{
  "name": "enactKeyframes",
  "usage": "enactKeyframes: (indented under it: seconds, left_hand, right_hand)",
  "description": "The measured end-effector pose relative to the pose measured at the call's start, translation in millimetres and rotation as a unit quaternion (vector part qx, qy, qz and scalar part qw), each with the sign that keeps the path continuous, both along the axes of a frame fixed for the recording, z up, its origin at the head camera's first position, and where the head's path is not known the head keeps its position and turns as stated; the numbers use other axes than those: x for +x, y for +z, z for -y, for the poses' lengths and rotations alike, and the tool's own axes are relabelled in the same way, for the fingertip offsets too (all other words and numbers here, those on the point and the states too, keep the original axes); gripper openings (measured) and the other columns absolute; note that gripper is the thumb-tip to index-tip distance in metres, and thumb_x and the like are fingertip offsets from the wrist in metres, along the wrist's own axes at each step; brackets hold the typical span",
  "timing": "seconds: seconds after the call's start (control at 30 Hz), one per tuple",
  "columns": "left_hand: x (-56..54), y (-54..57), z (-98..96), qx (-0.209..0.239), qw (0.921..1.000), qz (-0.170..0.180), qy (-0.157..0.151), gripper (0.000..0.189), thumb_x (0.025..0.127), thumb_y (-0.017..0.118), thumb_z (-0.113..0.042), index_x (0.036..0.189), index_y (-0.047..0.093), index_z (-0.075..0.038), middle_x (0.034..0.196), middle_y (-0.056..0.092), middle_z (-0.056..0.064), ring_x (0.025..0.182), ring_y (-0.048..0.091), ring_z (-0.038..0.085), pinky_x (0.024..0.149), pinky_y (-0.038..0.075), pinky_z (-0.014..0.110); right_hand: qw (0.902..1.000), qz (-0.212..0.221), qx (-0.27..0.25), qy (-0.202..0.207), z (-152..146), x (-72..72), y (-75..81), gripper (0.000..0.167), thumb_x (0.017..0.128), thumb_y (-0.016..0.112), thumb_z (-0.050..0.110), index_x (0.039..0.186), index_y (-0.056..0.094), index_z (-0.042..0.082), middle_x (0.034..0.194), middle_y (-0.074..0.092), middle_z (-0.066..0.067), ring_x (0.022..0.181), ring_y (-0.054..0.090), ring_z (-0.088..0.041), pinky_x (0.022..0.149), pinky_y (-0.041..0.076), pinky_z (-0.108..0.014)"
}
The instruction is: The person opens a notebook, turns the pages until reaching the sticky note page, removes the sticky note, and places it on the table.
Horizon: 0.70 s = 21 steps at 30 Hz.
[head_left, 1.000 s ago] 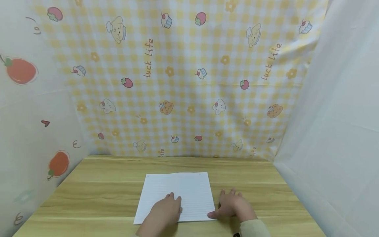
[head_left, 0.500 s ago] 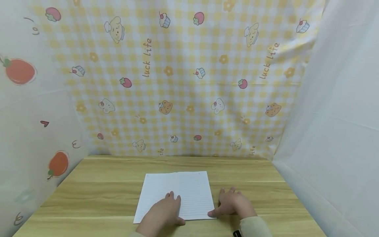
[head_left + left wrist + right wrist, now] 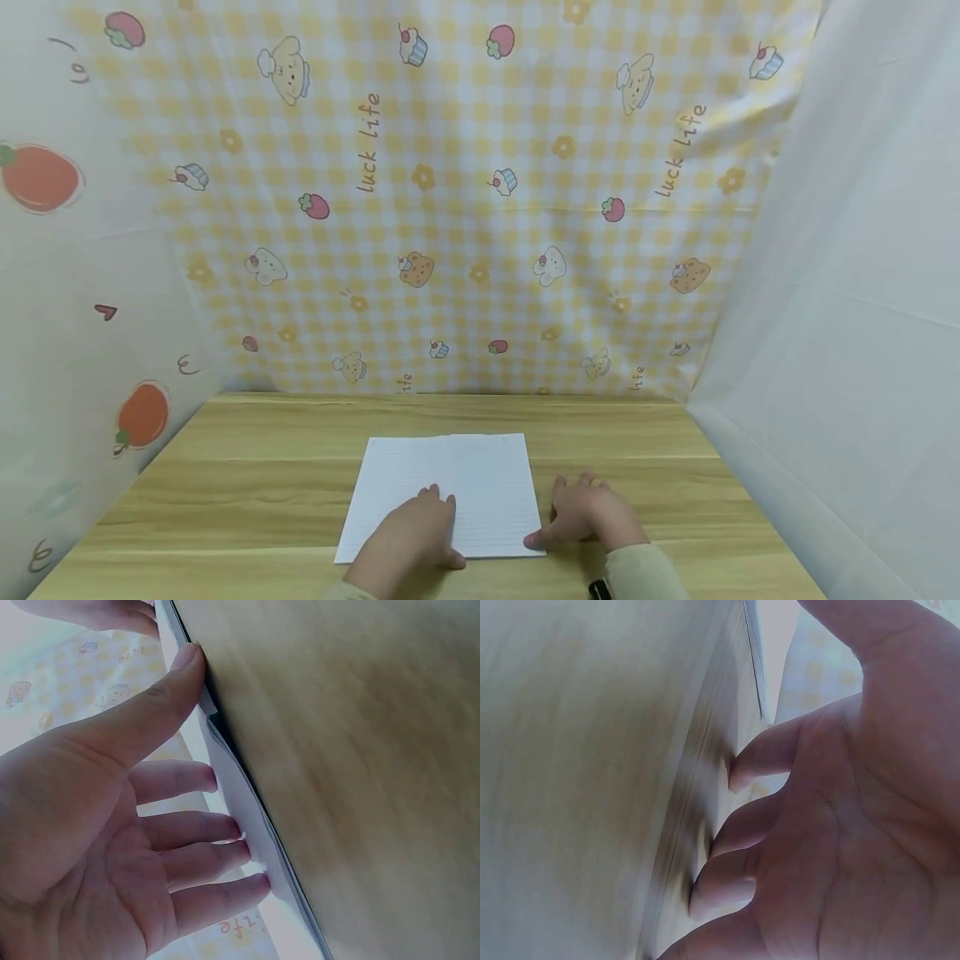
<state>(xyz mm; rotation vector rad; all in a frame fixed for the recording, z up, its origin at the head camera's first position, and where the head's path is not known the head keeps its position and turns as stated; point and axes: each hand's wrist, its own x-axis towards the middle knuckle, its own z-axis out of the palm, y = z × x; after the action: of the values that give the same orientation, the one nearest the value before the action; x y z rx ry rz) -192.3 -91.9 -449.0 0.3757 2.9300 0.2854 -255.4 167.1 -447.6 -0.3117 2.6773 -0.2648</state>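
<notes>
An open notebook [image 3: 491,500] with lined white pages lies flat on the wooden table. My left hand [image 3: 417,527] rests on its left page, close to the centre fold. In the left wrist view, the left fingers [image 3: 202,856] are spread and fairly straight, their tips on the paper, and the thumb [image 3: 176,686] is at the notebook's near edge beside the fold. My right hand [image 3: 588,514] is to the right of the notebook, fingertips down on the tabletop. Its thumb touches the near right corner of the right page. Under the right palm there is just a gap above the wood.
The wooden table [image 3: 247,475] extends around the notebook on all sides. A yellow checked cloth [image 3: 465,233] hangs behind it, with white cloths [image 3: 847,333] at both sides. A small black object [image 3: 599,590] shows beside the right sleeve [image 3: 643,573].
My left thumb has come out from beside the fingers to the notebook's near edge. The right hand keeps its place, and the head view has shifted slightly.
</notes>
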Motion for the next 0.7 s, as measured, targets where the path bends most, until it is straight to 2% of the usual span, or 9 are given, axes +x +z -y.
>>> enactKeyframes:
  seconds: [0.33, 0.57, 0.7]
  left_hand:
    - [1.2, 1.2, 2.4, 0.005, 0.9999, 0.007, -0.011, 0.088, 0.078, 0.092, -0.047, 0.142, 0.063, 0.004, 0.15, 0.056, 0.034, 0.14, 0.056, 0.052, 0.113, 0.051, 0.061]
    - [-2.8, 0.2, -0.7, 0.003, 0.9999, 0.017, 0.0, 0.088, 0.079, 0.091, -0.05, 0.141, 0.063, 0.005, 0.149, 0.058, 0.034, 0.14, 0.056, 0.051, 0.114, 0.051, 0.06]
    - [-3.3, 0.7, -5.7, 0.016, 0.9993, 0.033, 0.012, 0.092, 0.078, 0.09, -0.056, 0.139, 0.063, 0.008, 0.149, 0.056, 0.037, 0.141, 0.054, 0.053, 0.111, 0.051, 0.065]
  right_hand:
    - [1.0, 0.001, -0.001, 0.004, -1.1, 2.3, 1.1, 0.123, 0.075, 0.083, 0.073, 0.16, 0.038, -0.005, 0.16, 0.025, -0.051, 0.147, 0.025, -0.075, 0.114, 0.028, -0.086]
    - [0.9999, -0.011, 0.013, -0.002, 1.4, 2.2, -0.9, 0.126, 0.074, 0.081, 0.077, 0.16, 0.038, -0.005, 0.159, 0.026, -0.052, 0.144, 0.027, -0.076, 0.112, 0.032, -0.086]
    - [0.9996, -0.018, 0.02, 0.0, 2.5, 1.5, -2.0, 0.128, 0.073, 0.08, 0.079, 0.159, 0.039, -0.007, 0.158, 0.027, -0.052, 0.144, 0.028, -0.076, 0.114, 0.031, -0.085]
